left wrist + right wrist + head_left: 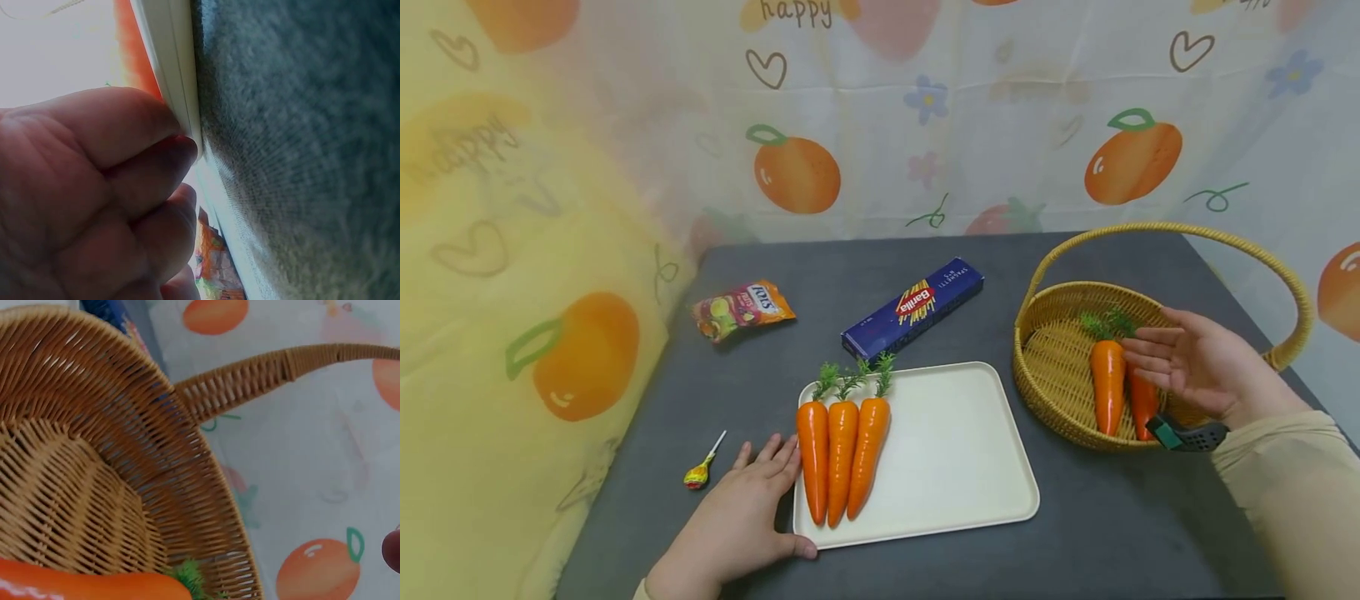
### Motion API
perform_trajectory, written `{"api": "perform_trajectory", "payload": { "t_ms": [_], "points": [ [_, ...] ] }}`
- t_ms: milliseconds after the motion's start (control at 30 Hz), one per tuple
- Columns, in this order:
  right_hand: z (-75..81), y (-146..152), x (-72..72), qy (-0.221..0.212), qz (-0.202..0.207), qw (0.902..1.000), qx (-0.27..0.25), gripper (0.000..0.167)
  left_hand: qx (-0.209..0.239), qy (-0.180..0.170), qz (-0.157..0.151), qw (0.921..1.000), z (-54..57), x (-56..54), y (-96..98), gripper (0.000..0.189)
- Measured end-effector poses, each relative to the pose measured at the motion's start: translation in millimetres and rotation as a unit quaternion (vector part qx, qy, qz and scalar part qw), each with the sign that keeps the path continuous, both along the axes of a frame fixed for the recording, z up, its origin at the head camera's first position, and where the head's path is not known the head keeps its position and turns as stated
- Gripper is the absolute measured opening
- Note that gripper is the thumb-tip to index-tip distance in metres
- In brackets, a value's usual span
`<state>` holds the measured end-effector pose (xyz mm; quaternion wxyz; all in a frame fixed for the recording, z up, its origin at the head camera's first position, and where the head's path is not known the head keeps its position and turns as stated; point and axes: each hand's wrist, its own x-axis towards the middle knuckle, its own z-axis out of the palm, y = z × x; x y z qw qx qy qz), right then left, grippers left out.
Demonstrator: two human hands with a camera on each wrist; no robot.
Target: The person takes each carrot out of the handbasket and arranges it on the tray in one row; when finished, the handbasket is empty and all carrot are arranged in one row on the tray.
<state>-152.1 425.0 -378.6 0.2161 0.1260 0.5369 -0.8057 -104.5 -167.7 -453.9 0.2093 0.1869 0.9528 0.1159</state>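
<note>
Three orange carrots [842, 458] with green tops lie side by side at the left of a cream tray [955, 450]. My left hand [737, 517] touches the tray's left edge with its fingers, the thumb by the front corner. The left wrist view shows the fingertips [181, 150] against the tray's rim. On the right, my right hand [1210, 367] hovers inside the handle of a wicker basket [1052, 333], holding nothing visible. Below it two more carrots [1107, 387] lie in the basket, one partly hidden by the fingers. The right wrist view shows a carrot [94, 582] in the basket.
Behind the tray lies a blue spaghetti box [917, 304]. An orange snack bag [745, 310] is at the back left, and a wrapped lollipop [698, 473] lies beside my left hand. The basket's tall handle [1157, 227] arches over it. A fruit-print curtain [865, 100] hangs behind the table.
</note>
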Motion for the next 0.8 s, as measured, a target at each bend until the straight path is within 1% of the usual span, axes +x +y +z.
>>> {"api": "perform_trajectory", "payload": {
  "t_ms": [33, 100, 200, 333, 433, 633, 800],
  "points": [
    [-0.9, 1, 0.1, -0.003, 0.002, 0.9999, 0.016, 0.083, 0.000, -0.001, 0.000, 1.0000, 0.2, 0.0, 0.0, 0.135],
    [-3.0, 2, 0.1, -0.010, 0.002, 0.9989, 0.046, 0.090, -0.001, -0.003, 0.000, 1.0000, 0.7, -0.1, 0.1, 0.135],
    [-7.0, 0, 0.2, -0.019, 0.004, 0.9954, 0.094, 0.091, -0.003, -0.005, 0.000, 1.0000, 1.3, -0.4, 0.3, 0.135],
    [-13.3, -4, -0.9, -0.029, 0.032, 0.9888, 0.143, 0.089, -0.004, -0.006, 0.000, 1.0000, 1.0, -1.1, 0.1, 0.136],
    [-16.9, -10, -4.8, -0.033, 0.061, 0.9847, 0.160, 0.089, -0.003, -0.006, 0.000, 1.0000, -0.2, -1.4, -0.6, 0.136],
    [-19.2, -25, -17.7, -0.054, 0.093, 0.9783, 0.177, 0.092, -0.003, -0.003, -0.001, 1.0000, -0.6, -2.0, -1.1, 0.135],
    [-21.8, -35, -26.8, -0.058, 0.126, 0.9709, 0.195, 0.093, -0.005, -0.005, 0.001, 1.0000, 0.0, -0.5, -0.2, 0.135]
  ]
}}
